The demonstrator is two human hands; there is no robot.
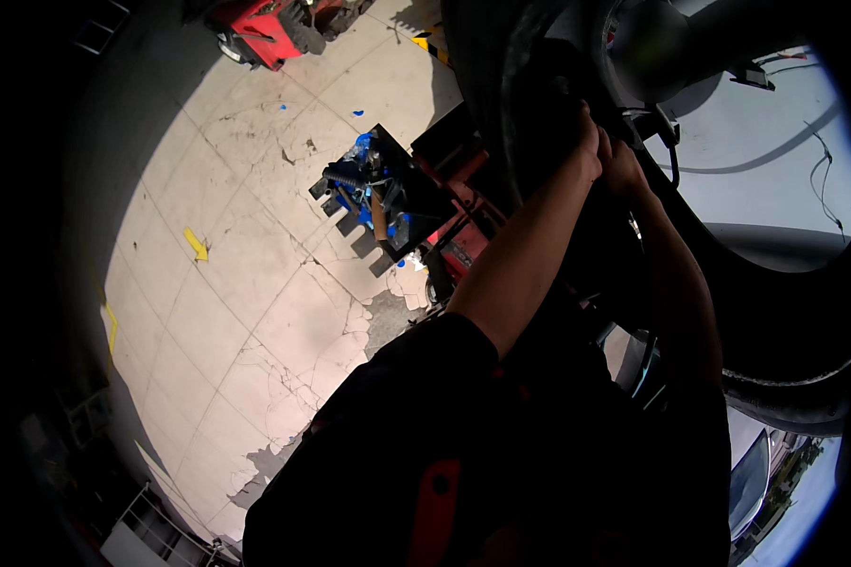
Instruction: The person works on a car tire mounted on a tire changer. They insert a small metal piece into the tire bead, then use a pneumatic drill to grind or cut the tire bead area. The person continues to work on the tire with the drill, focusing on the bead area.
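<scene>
Both my arms reach up and away, and my hands meet beside a large black tyre (pixel 775 326). My left hand (pixel 588 144) is closed, with its fingers running into deep shadow. Just right of it and touching it, my right hand (pixel 621 167) is closed too. Whatever they grip is too dark to make out. A dark rounded part (pixel 648 57) sits above them, out of focus. Close to my right hand, a black bent hose or cable (pixel 673 156) hangs from a bracket.
Left of my arms, a black tool tray (pixel 421 203) with slotted edge holds tools and blue bits, beside a red frame (pixel 459 180). Red machinery (pixel 260 33) stands at the far left. The tiled floor (pixel 255 255) is cracked, with a yellow arrow (pixel 197 244). A vehicle (pixel 752 482) shows lower right.
</scene>
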